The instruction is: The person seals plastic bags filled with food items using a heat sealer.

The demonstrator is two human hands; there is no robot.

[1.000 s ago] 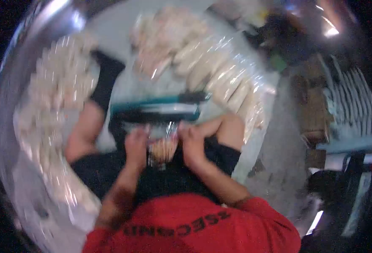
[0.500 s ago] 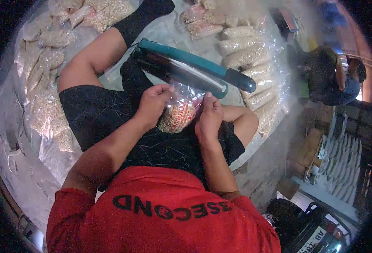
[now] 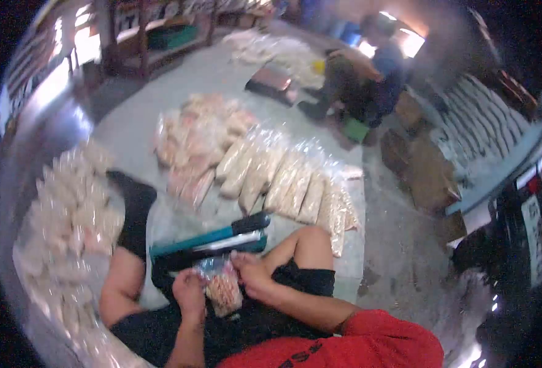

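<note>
A small clear plastic bag (image 3: 225, 294) with pale, grain-like pieces and reddish print is held by its upper edge over my lap. My left hand (image 3: 189, 289) pinches its left top corner. At the opposite corner my right hand (image 3: 251, 274) has its fingers closed on the plastic. Just beyond the bag lies a teal and black bag sealer (image 3: 191, 241), its long arm raised above the base. The bag's mouth is close to the sealer; whether it touches is unclear.
Long filled clear bags (image 3: 277, 184) lie in a row ahead, beside a heap of pinkish bags (image 3: 197, 132). More filled bags (image 3: 77, 214) pile up on the left. Another person (image 3: 363, 73) crouches at the back. Cardboard (image 3: 430, 175) and a motorbike (image 3: 516, 233) stand on the right.
My view has swung up and turned, showing more of the room. Both hands still hold the bag's top corners in front of the sealer.
</note>
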